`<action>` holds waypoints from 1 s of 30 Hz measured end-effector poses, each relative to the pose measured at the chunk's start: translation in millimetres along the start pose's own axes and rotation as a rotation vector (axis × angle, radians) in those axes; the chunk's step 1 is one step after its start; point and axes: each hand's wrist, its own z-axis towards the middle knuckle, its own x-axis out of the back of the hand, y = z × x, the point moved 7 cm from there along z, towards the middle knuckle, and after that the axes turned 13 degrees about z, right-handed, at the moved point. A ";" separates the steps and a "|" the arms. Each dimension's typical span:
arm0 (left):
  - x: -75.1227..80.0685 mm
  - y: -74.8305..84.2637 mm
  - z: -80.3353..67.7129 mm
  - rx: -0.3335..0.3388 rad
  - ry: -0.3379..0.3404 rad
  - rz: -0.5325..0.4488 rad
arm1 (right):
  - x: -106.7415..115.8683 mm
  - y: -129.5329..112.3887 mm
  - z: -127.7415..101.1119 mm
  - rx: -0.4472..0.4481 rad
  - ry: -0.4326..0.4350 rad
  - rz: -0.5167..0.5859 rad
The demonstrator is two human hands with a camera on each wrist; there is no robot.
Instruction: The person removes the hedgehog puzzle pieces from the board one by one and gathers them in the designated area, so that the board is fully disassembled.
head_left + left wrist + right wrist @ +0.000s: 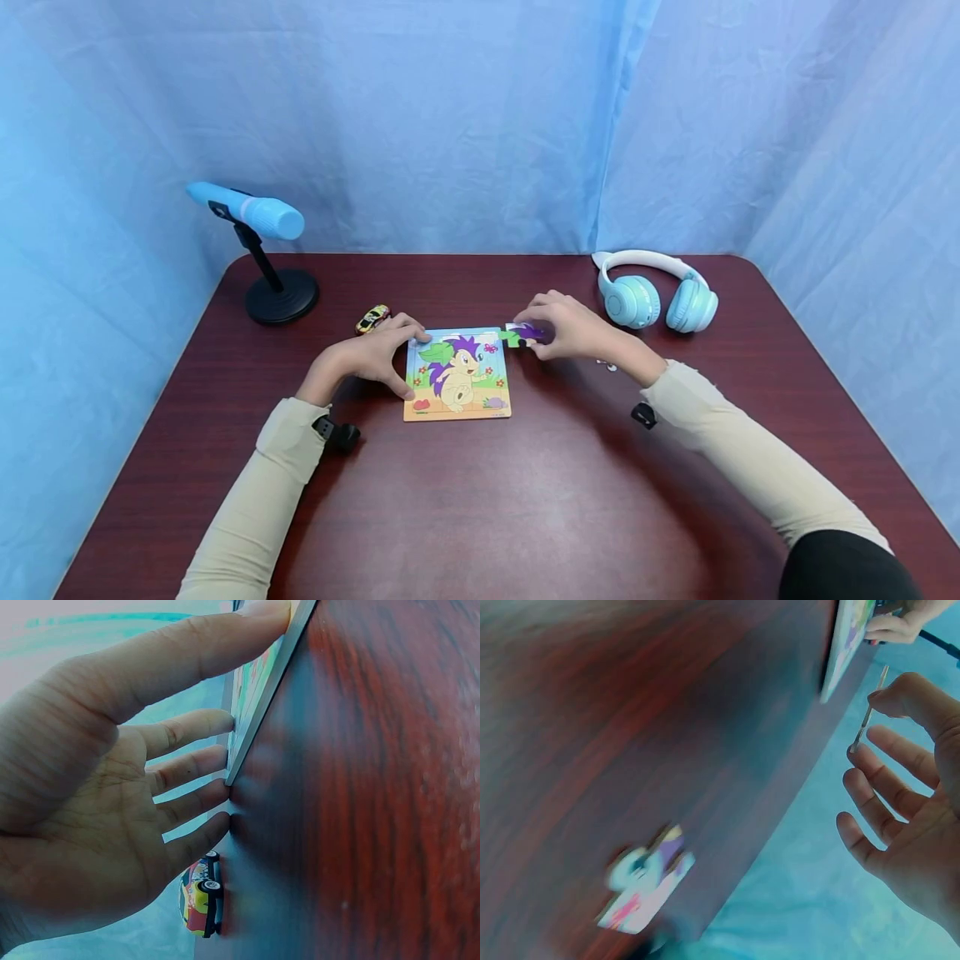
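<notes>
A square picture puzzle board (pixel 459 377) showing a purple-haired cartoon animal lies flat on the dark red table (pixel 480 500). My left hand (pixel 386 357) rests against the board's left edge. In the left wrist view its fingers (pixel 191 769) are straight and touch the board's rim (pixel 259 712), with the thumb further along it. My right hand (pixel 558 332) pinches a green and purple puzzle piece (pixel 521 334) just off the board's far right corner. That thin piece (pixel 868 714) is seen edge-on between thumb and forefinger in the right wrist view.
A small yellow toy car (pixel 372 318) sits just behind my left hand. A blue microphone on a black stand (pixel 279 293) is at the back left and pale blue headphones (pixel 656 296) at the back right. A loose puzzle piece (pixel 646 883) lies on the table near my right wrist.
</notes>
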 end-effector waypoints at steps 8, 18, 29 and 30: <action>0.6 -0.4 -1.6 -0.001 0.007 0.008 | 2.9 16.5 -25.8 -0.021 -0.006 0.009; 1.0 0.5 -1.5 -0.006 0.011 0.006 | 4.2 35.9 -47.5 -0.012 0.024 0.007; 2.2 2.4 -1.7 -0.013 0.008 0.007 | 3.7 50.8 -60.7 -0.054 0.008 0.021; 2.1 2.1 -1.8 -0.011 0.006 0.006 | 3.5 51.9 -61.3 -0.057 0.005 0.022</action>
